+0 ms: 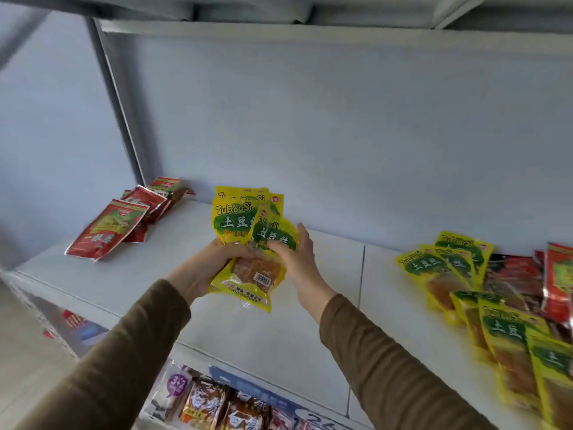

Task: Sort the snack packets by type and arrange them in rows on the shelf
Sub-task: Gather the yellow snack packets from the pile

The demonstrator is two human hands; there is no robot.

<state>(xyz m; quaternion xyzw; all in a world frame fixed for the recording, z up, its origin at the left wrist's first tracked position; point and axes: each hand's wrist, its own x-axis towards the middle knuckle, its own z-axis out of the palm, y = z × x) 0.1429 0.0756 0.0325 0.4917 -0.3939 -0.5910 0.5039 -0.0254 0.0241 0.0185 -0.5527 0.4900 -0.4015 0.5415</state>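
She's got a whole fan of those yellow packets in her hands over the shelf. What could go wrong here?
The glossy yellow snack packets are fanned loosely between the left hand and right hand; one could slip from the grip onto the white shelf. Set down carelessly, they might slide toward the leaning row of red foil packets and mix types.

The white shelf holds snack bags. Red packets lie in a row at the far left (they overlap, one on the next). A pile of yellow packets lies at the right, with more red ones beside them
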